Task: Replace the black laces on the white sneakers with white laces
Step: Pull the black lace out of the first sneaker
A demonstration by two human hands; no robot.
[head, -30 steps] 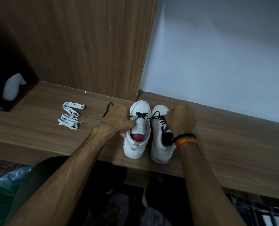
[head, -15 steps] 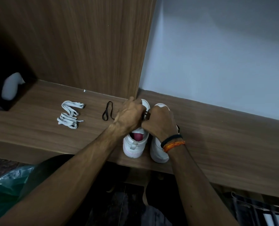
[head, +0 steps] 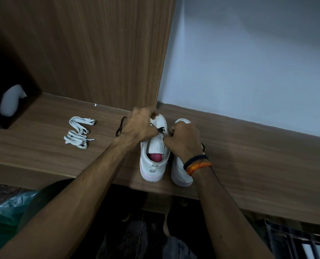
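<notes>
Two white sneakers stand side by side on the wooden shelf (head: 248, 156), heels toward me. The left sneaker (head: 153, 163) shows a pink insole and a black lace (head: 160, 130) across its front eyelets. My left hand (head: 138, 126) pinches that lace near the toe. My right hand (head: 183, 141) pinches the lace at the sneaker's right edge and covers much of the right sneaker (head: 180, 174). A loose end of black lace (head: 120, 127) trails on the shelf left of my left hand. Two bundled white laces (head: 78, 131) lie further left.
A wooden panel (head: 99, 53) rises behind the shelf, meeting a pale wall (head: 248, 62) just behind the shoes. A dark box (head: 11, 90) with a white object sits at the far left. A green plastic bag (head: 4, 217) lies below left, a metal rack (head: 295, 242) below right.
Both hands have come together over the left sneaker's front. My right hand left the right sneaker's lace area, and the left hand moved up toward the toe, pulling the black lace.
</notes>
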